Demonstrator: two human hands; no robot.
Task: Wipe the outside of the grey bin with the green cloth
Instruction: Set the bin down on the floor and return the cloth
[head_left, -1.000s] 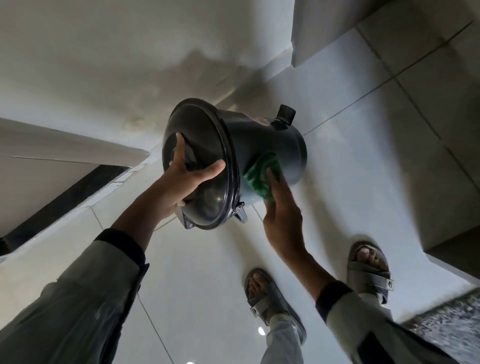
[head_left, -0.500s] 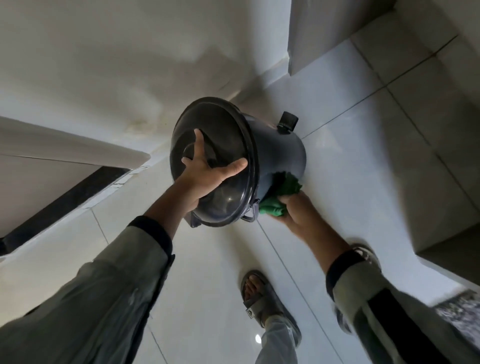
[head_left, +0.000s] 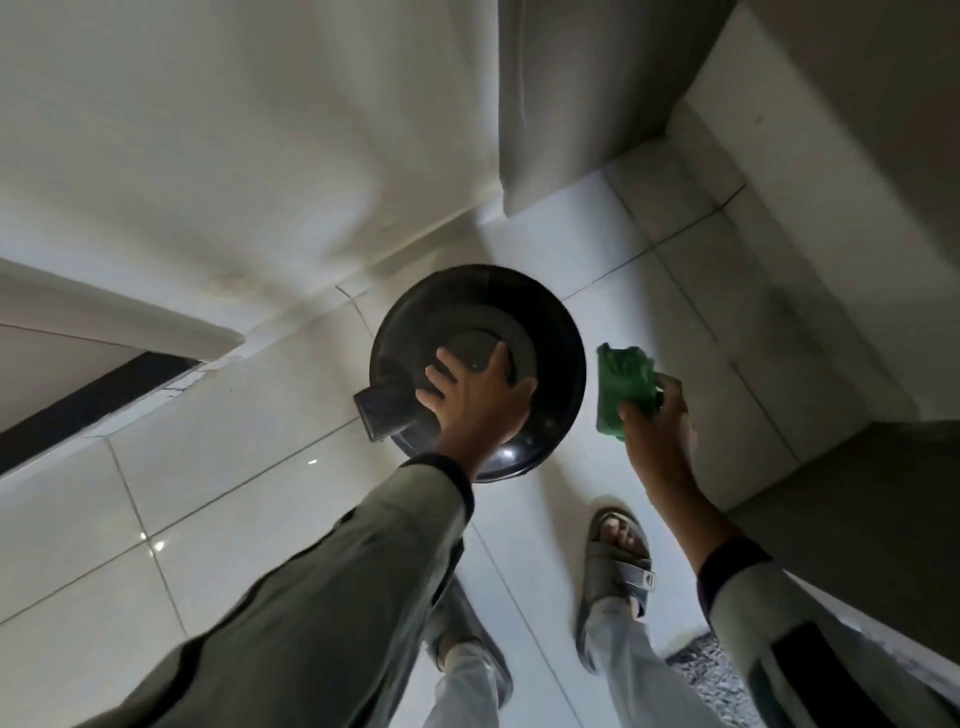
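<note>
The dark grey round bin (head_left: 550, 332) stands upright on the tiled floor, seen from straight above, so only its lid and a pedal at its left show. My left hand (head_left: 475, 397) lies flat on the lid with fingers spread. My right hand (head_left: 655, 423) is to the right of the bin and holds the bunched green cloth (head_left: 623, 387). The cloth is just clear of the bin's right rim and does not touch it. The bin's side wall is hidden under the lid.
A white wall (head_left: 234, 156) rises behind the bin, with a pillar corner (head_left: 550, 156) at the back. A step or ledge (head_left: 857, 493) runs along the right. My sandalled feet (head_left: 618, 561) stand close in front of the bin. A speckled mat (head_left: 711, 670) lies at lower right.
The bin went from tilted on its side to upright on the floor. My right hand with the cloth came off the bin's wall and now sits beside it.
</note>
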